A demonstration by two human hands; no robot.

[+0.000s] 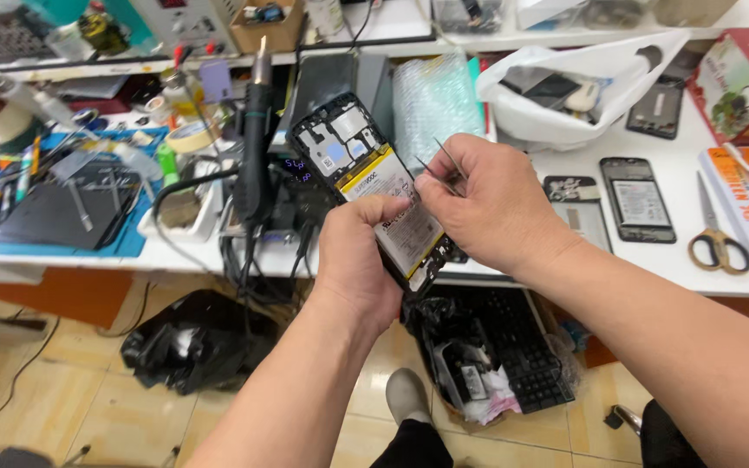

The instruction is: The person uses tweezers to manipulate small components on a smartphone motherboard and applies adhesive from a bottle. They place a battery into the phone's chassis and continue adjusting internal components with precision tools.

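The left hand (pixel 359 251) has its fingers clenched around the near end of an opened phone (pixel 374 186) — back cover off, battery showing. The right hand (pixel 487 204) pinches thin tweezers (pixel 440 166), fingers closed, tips at the battery. The phone hangs above the surface's (pixel 565 260) near edge — long axis running near-right to far-left.

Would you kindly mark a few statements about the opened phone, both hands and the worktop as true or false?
1. The left hand holds an opened phone with its back cover off. True.
2. The right hand holds a screwdriver. False: it pinches thin metal tweezers.
3. Scissors lie on the white table to the right. True.
4. The phone lies flat on the table. False: it is held up in the air, tilted.
5. A black bag sits on the floor. True.
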